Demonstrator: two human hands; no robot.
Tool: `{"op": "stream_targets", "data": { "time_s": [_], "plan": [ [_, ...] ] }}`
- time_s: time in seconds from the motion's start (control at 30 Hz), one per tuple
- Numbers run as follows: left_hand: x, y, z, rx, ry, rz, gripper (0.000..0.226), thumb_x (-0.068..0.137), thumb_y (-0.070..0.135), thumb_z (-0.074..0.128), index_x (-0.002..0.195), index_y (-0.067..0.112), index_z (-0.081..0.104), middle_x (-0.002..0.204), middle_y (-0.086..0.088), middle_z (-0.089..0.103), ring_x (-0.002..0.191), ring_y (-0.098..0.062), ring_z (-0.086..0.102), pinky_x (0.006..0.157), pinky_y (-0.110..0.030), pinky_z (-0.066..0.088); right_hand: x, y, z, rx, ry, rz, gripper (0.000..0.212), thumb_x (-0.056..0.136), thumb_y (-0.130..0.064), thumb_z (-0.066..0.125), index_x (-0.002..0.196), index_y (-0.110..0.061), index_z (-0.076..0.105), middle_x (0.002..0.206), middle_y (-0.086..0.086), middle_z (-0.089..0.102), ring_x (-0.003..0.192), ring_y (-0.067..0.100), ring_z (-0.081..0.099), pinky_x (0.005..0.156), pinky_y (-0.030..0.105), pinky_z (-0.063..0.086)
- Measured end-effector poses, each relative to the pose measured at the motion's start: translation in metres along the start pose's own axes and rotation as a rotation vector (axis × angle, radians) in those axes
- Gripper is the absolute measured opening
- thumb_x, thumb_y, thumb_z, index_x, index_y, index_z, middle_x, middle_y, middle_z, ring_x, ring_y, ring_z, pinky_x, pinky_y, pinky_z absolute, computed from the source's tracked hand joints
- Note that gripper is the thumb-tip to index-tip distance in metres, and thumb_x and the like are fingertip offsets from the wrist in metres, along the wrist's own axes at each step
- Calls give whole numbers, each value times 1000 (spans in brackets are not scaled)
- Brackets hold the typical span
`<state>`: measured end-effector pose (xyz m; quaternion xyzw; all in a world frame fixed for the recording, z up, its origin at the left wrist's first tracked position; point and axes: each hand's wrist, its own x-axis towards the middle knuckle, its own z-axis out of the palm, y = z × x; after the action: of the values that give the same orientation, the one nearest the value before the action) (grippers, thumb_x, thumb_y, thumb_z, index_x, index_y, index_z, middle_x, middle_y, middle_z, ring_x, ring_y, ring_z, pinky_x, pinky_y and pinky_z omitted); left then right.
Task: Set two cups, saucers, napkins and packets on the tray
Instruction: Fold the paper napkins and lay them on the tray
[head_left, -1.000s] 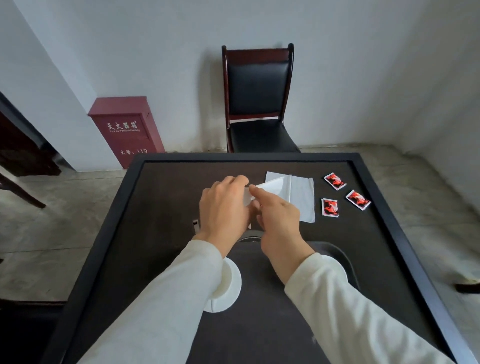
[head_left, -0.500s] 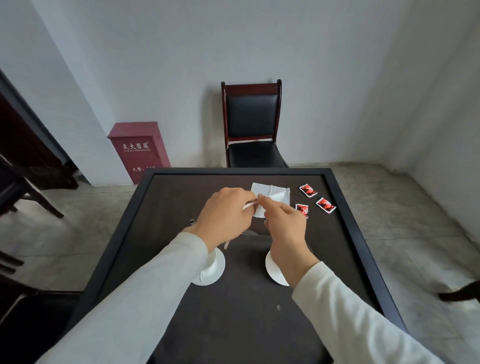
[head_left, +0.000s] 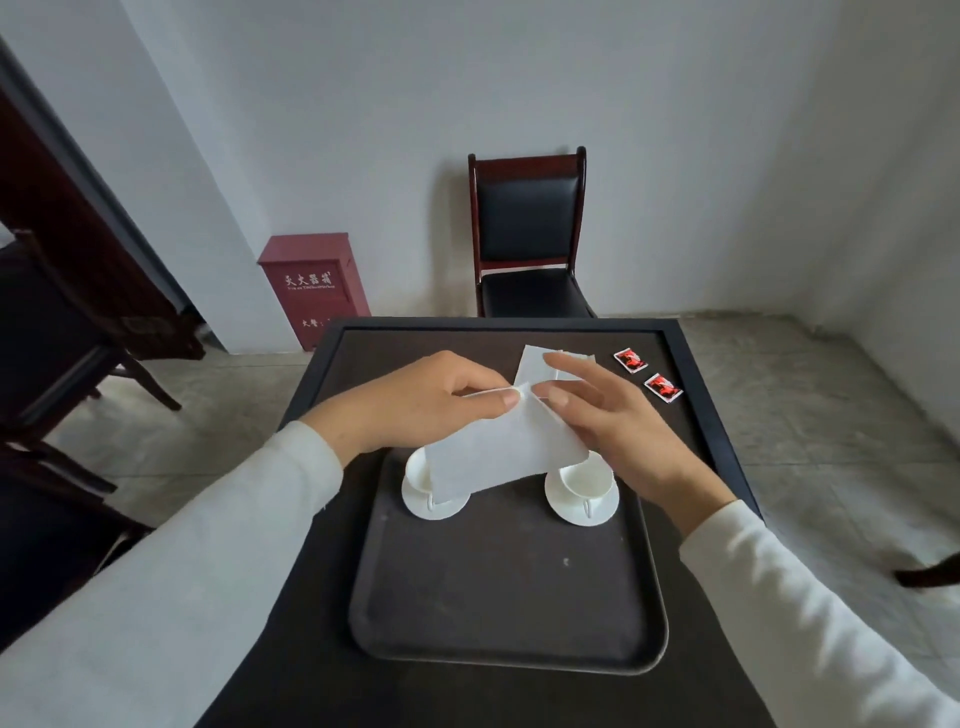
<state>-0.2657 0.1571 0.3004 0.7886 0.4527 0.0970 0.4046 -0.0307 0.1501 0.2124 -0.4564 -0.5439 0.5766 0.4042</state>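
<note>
Left hand (head_left: 415, 405) pinches napkin (head_left: 498, 457), right hand (head_left: 623, 431) splayed

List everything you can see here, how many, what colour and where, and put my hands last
table: one, dark, centre
tray: one, dark brown, on the table's near part
saucers: two, white, far end of the tray
cups: two, white, one on each saucer
held napkin: one, white, over the left cup
second napkin: one, white, on the table behind the hands
packets: two visible, red, table's far right
chair: one, dark red and black, against the wall
cabinet: one, red, on the floor left of the chair
left hand: pinches the held napkin's top
right hand: fingers extended, touches the held napkin
</note>
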Motion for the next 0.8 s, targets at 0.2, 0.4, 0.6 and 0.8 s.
{"op": "stream_targets", "data": {
  "time_s": [0.2,0.4,0.6,0.8],
  "plan": [
    [-30,-13,-10,-81,-87,-23,32,105,41,48,99,27,76,95,5,73,90,-13,69,86,-40,53,10,1,31,193,-216,178,54,87,-62,68,123,-23,72,128,9,70,117,26,67,93,34,55],
    [-53,-68,-11,-322,85,-85,24,102,36,57,92,27,77,92,9,75,90,-9,72,81,-35,54,21,15,70,343,-81,193,39,89,-35,76,114,-6,75,118,19,73,101,30,72,79,37,59],
    [-66,-143,49,-829,426,-289,28,81,39,78,107,27,76,109,0,75,106,-20,71,76,-32,56,27,52,103,295,209,222,19,89,-33,76,92,-15,80,99,11,77,88,24,73,75,37,59],
    [-59,-196,114,-1155,524,-551,17,86,37,78,103,35,77,103,8,77,98,-13,74,72,-27,60,20,121,124,152,359,254,23,92,-36,71,88,-14,77,84,3,73,76,15,68,65,31,56]
  ]
}}
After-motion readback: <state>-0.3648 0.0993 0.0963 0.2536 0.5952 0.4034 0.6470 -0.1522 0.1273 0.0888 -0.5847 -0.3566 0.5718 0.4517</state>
